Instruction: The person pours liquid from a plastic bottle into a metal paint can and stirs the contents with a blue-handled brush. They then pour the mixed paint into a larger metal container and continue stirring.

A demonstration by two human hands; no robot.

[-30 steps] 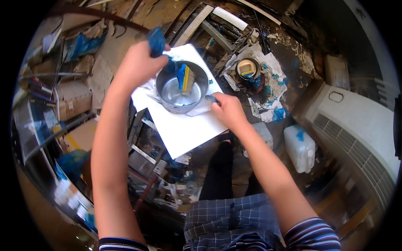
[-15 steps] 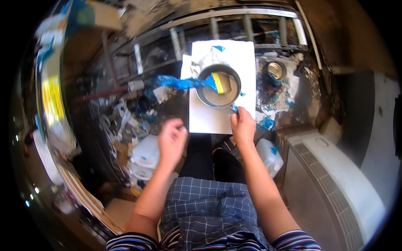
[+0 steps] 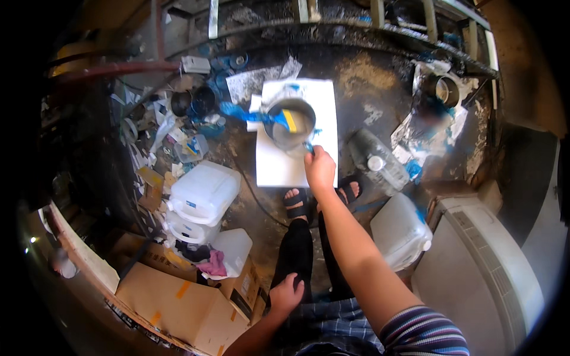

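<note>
My right hand [image 3: 320, 170] is closed around the blue-stained handle of a saucepan [image 3: 284, 140]. The pan is over a white sheet [image 3: 273, 172], in front of my feet; whether it touches the sheet I cannot tell. A paintbrush [image 3: 255, 114] lies across the pan's left rim, its blue-smeared handle sticking out to the left and its yellow band inside. Pale, cloudy liquid seems to be in the pan, though blur hides detail. My left hand [image 3: 286, 294] lies on my left knee, fingers resting over the dark trouser leg, holding nothing.
White plastic jugs [image 3: 205, 193] stand at left, near cardboard boxes [image 3: 172, 302] and scattered scraps. On the right are a clear container [image 3: 380, 163], another jug [image 3: 401, 231] and a grey-white appliance [image 3: 469, 267]. Another pan [image 3: 446, 90] sits on stained paper; a ladder [image 3: 404, 32] lies beyond.
My left hand has come down from beside the sheet onto my knee. My right hand keeps its hold on the pan's handle. The view has shifted, showing my sandalled feet and more floor.
</note>
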